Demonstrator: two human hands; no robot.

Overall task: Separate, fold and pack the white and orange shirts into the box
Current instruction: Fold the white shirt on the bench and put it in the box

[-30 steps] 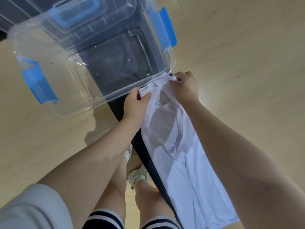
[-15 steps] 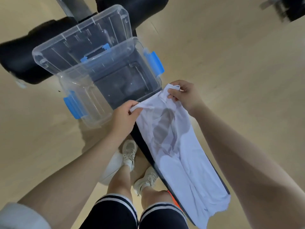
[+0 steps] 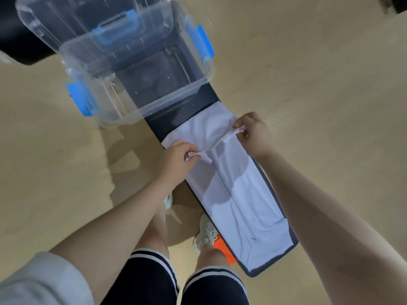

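White shirt [image 3: 237, 194] covered the narrow tabletop [image 3: 272, 188] edge to edge, both hands' fingers [image 3: 193, 154] pinching its shoulders; the clear box [image 3: 136, 69] stood empty.

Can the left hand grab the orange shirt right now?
Probably not yet. The left hand is pinching the white shirt, and the orange shirt only peeks out below the bench edge.

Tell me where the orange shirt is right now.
In the head view, the orange shirt peeks out low centre, at the left edge of the dark bench, beside the white shirt and a shoe.
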